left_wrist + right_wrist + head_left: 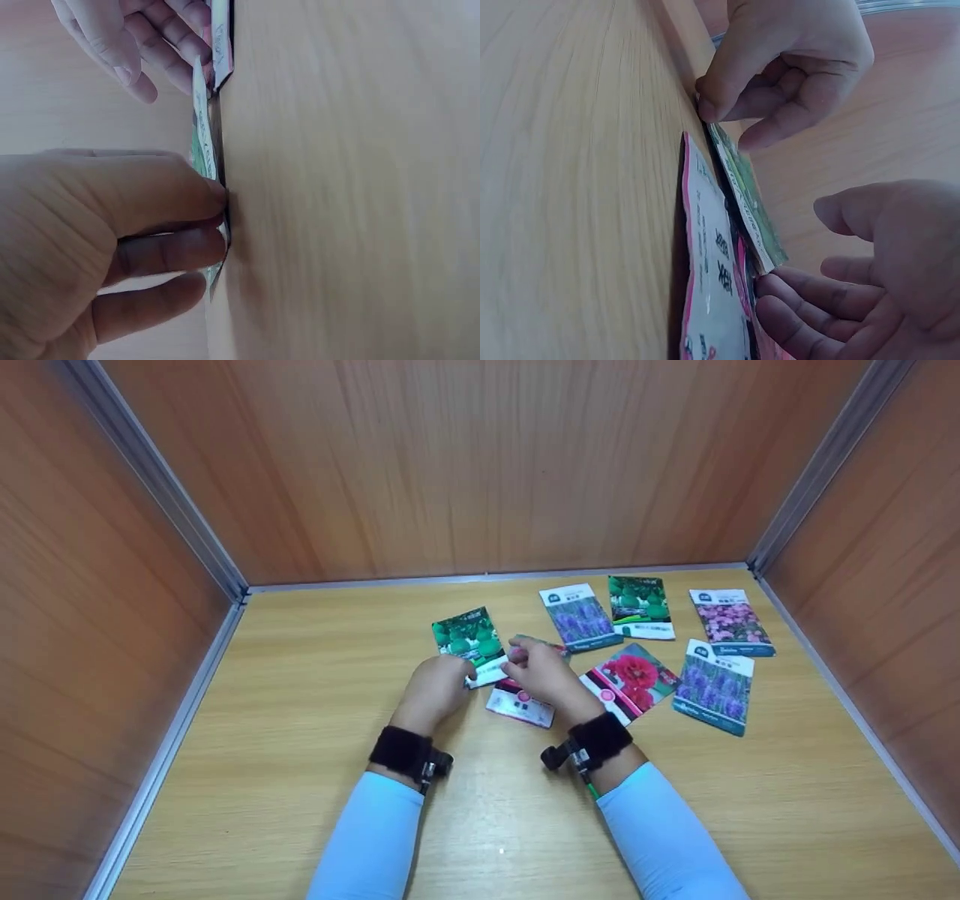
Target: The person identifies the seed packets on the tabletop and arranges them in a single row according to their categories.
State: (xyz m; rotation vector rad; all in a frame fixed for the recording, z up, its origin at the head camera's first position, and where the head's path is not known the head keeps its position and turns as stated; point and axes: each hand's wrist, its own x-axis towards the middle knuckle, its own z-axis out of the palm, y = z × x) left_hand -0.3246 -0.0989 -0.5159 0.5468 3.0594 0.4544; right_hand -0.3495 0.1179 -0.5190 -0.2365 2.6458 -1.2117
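Observation:
A green seed packet [466, 639] with pictures of round green vegetables lies left of the other packets. Its near left corner is pinched between the thumb and fingers of my left hand [436, 690]. Partly covered by my right hand [550, 675] is a pink-and-white flower packet [517, 705], which overlaps the green one's near right corner. The right wrist view shows that hand's fingers [802, 315] loosely bent against the packets, the thumb standing apart. In the left wrist view the green packet [201, 142] is seen edge-on, close to the table.
Right of my hands lie a red-flower packet [634, 679], two lavender packets [581, 619] [712, 690], another green packet [641, 604] and a pink-flower packet [731, 622]. Wooden panels [487, 472] with metal edging enclose the table [300, 720] at the back and both sides.

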